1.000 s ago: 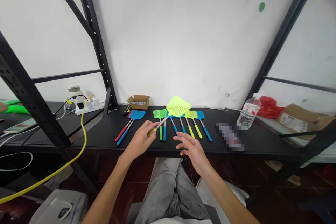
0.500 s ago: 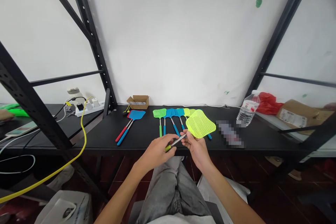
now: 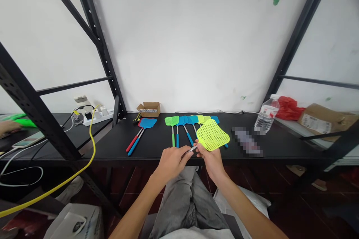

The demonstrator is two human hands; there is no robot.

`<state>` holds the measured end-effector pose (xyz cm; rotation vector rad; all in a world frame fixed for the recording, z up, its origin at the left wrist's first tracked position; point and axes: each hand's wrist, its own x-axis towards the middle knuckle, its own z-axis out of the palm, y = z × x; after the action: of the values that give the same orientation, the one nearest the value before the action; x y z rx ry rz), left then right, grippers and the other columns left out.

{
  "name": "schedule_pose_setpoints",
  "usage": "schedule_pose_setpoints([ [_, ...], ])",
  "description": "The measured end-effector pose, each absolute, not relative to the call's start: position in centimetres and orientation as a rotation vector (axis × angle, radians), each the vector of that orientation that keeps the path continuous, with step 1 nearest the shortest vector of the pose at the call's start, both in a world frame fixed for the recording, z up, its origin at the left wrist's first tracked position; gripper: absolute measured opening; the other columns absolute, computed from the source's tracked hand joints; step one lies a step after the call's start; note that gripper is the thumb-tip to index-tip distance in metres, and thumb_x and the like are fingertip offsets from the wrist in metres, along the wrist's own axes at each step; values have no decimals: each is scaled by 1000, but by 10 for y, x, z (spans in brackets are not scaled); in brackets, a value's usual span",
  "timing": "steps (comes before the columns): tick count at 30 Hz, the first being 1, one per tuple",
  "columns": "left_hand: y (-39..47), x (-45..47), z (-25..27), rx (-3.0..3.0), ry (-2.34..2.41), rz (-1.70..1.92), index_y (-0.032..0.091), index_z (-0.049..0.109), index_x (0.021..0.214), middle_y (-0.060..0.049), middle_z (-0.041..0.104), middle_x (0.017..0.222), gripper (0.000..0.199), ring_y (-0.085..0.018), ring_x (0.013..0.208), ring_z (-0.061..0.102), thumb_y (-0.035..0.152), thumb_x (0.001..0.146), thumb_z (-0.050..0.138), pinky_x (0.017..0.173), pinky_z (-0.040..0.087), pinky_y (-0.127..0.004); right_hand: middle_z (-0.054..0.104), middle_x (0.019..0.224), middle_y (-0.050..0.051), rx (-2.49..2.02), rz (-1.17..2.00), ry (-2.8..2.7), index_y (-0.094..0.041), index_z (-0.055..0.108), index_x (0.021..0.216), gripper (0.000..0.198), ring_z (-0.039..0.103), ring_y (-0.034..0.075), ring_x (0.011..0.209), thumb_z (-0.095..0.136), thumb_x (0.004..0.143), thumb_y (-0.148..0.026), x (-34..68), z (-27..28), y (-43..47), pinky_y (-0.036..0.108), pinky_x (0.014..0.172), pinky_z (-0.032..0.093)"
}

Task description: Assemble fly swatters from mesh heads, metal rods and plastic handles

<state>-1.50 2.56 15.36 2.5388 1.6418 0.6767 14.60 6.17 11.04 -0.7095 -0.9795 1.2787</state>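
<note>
A yellow-green fly swatter (image 3: pixel 213 135) is held between my two hands above the front edge of the black table. My left hand (image 3: pixel 173 161) is closed around its handle end, hiding the grip. Fingers of my right hand (image 3: pixel 211 158) pinch the metal shaft close to the perforated head. Behind my hands lies a row of several swatters: a green fly swatter (image 3: pixel 171 121) at the left, then blue fly swatters (image 3: pixel 192 120) and yellow-green ones, partly covered by the held one. Farther left, a blue fly swatter (image 3: pixel 147 123) rests on a red fly swatter (image 3: pixel 131 144).
A small open cardboard box (image 3: pixel 149 109) stands at the wall. To the right are a water bottle (image 3: pixel 266 115), a blurred-out item (image 3: pixel 247 141) and a red plastic bag (image 3: pixel 290 107). A yellow cable (image 3: pixel 91 145) hangs at left near a power strip (image 3: pixel 98 116). Black metal posts flank the table.
My left hand has slid up the swatter, covering the green grip that showed before. The swatter head has dropped slightly. The view has shifted a little.
</note>
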Motion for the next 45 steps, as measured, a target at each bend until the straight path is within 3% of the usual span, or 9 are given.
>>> schedule_pose_setpoints([
  [9, 25, -16, 155, 2520, 1606, 646, 23, 64, 86, 0, 62, 64, 48, -15, 62, 57, 45, 101, 25, 56, 22, -24, 72, 94, 8, -729, 1237, -990, -19, 74, 89, 27, 65, 22, 84, 80, 69, -36, 150, 113, 63, 27, 56, 48],
  [16, 26, -18, 156, 2552, 1646, 683, 27, 69, 100, -2, 64, 65, 43, -16, 63, 59, 48, 99, 31, 56, 22, -24, 72, 98, 8, -716, 1212, -972, -19, 73, 90, 27, 66, 23, 84, 81, 68, -33, 154, 117, 65, 27, 53, 46],
  [31, 32, -20, 148, 2605, 1768, 663, 28, 69, 105, -5, 69, 70, 45, -17, 65, 61, 52, 97, 33, 56, 22, -25, 72, 98, 11, -753, 1129, -903, -17, 74, 89, 31, 66, 24, 84, 82, 64, -34, 164, 117, 78, 26, 47, 37],
  [40, 26, -28, 163, 2572, 1618, 627, 23, 67, 82, -1, 57, 58, 54, -15, 59, 55, 52, 99, 24, 55, 21, -25, 72, 92, 10, -737, 1094, -876, -17, 74, 86, 31, 65, 23, 83, 85, 62, -34, 181, 125, 84, 25, 47, 37],
  [45, 24, -30, 168, 2574, 1582, 630, 23, 66, 80, -1, 54, 57, 56, -15, 57, 53, 51, 99, 21, 56, 24, -24, 72, 93, 9, -726, 1083, -880, -18, 73, 86, 32, 64, 22, 82, 85, 61, -33, 189, 133, 85, 24, 46, 38],
])
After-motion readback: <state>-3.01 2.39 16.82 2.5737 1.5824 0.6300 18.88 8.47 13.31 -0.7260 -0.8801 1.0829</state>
